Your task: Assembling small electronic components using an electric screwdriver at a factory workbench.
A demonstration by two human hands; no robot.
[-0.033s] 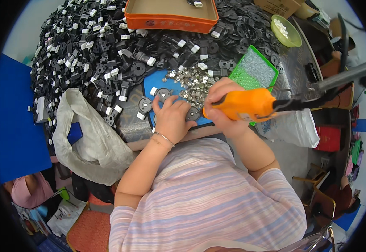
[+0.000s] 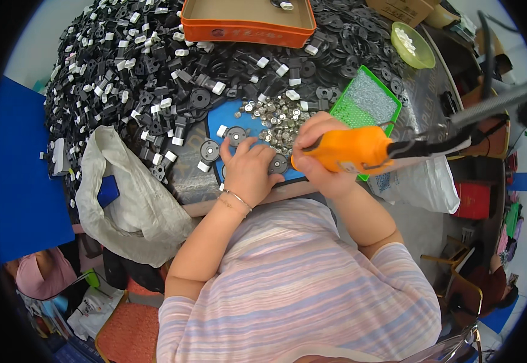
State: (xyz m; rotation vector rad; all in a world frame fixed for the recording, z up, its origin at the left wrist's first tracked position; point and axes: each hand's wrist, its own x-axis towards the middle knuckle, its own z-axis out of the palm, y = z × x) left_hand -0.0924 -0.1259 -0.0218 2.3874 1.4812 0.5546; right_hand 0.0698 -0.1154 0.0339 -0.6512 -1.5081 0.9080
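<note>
My right hand (image 2: 319, 151) is wrapped round an orange electric screwdriver (image 2: 360, 151), its dark cord leading off right. The tool's tip end points left at a black round part (image 2: 278, 163) with a grey centre. My left hand (image 2: 246, 172) steadies that part between thumb and fingers on a blue mat (image 2: 220, 115). Beside the left fingertips lie two more such parts with white ends, one upper (image 2: 235, 135) and one lower left (image 2: 209, 151). A heap of small shiny metal pieces (image 2: 278, 121) sits just beyond both hands. My left palm hides some of the mat.
Black parts with white ends (image 2: 124, 72) pile up across the far left. An orange box (image 2: 248, 35) stands at the back. A green basket (image 2: 390, 112) with small silvery pieces and a yellow-green bowl (image 2: 421, 57) are right. A pale sack (image 2: 136, 212) hangs at the near left.
The orange screwdriver's rear end and its cord have shifted slightly left. My left hand and the parts look the same.
</note>
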